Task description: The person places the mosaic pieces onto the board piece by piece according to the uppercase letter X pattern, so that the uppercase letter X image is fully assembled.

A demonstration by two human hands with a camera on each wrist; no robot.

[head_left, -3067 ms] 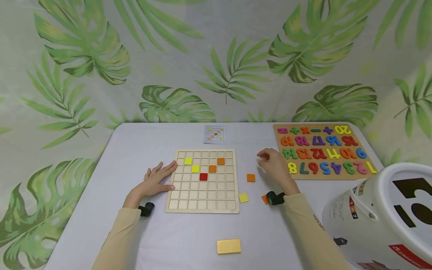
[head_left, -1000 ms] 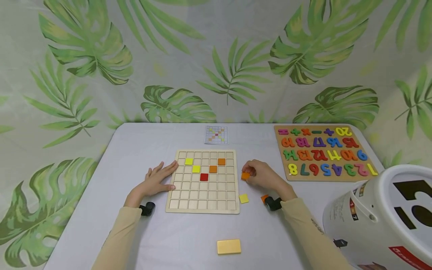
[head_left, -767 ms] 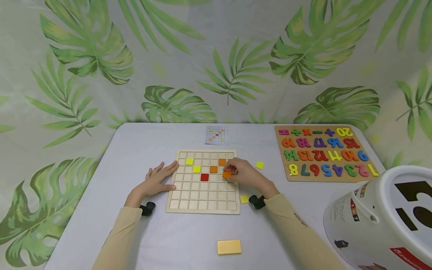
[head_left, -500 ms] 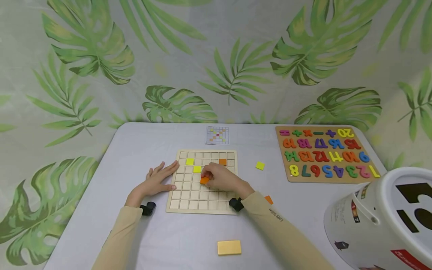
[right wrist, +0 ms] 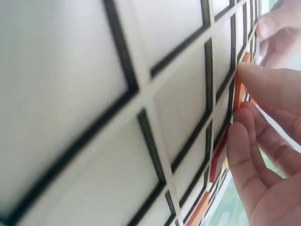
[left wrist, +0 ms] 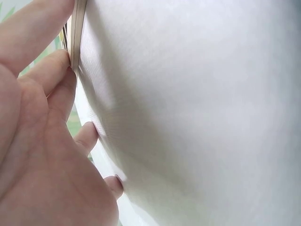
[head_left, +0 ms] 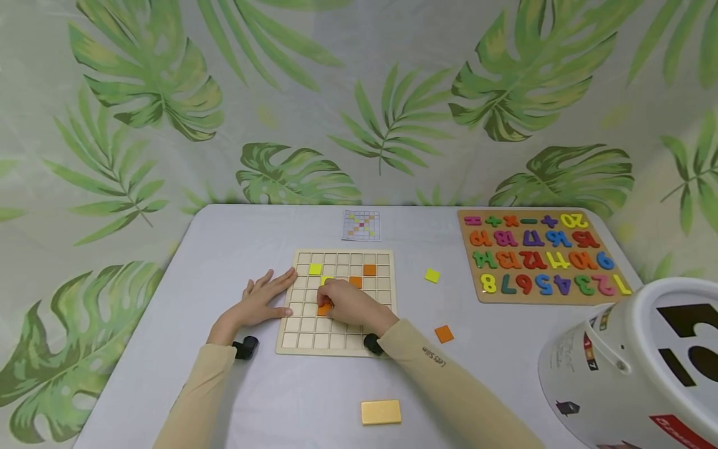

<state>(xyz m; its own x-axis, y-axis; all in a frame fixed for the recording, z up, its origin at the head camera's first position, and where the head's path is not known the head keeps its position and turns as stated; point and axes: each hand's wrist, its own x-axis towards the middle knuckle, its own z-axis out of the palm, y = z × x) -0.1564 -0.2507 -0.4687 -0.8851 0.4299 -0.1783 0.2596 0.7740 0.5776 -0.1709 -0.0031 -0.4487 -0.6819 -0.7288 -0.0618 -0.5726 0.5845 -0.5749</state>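
My right hand [head_left: 352, 305] reaches over the wooden grid board [head_left: 305, 341] and pinches an orange square tile [head_left: 323, 310], low over a cell left of centre. In the right wrist view the orange tile [right wrist: 238, 96] sits between thumb and fingertips, beside the red tile [right wrist: 217, 157], which the hand hides in the head view. Flat on the table, my left hand [head_left: 253, 307] spreads its fingers and touches the board's left edge. Farther up the board lie a yellow tile [head_left: 315, 269], another partly covered by the right hand, and two orange tiles, one being the far orange tile [head_left: 369, 270].
Right of the board lie a loose yellow tile [head_left: 432, 275] and a loose orange tile [head_left: 444, 334]. A printed pattern card [head_left: 361, 225] lies behind the board. A number puzzle [head_left: 521, 290], a white bucket [head_left: 583, 362] and a pale yellow block [head_left: 381, 412] stand around.
The right hand has picked up the orange tile from the table right of the board and carried it left over the grid. The left hand has stayed in place.
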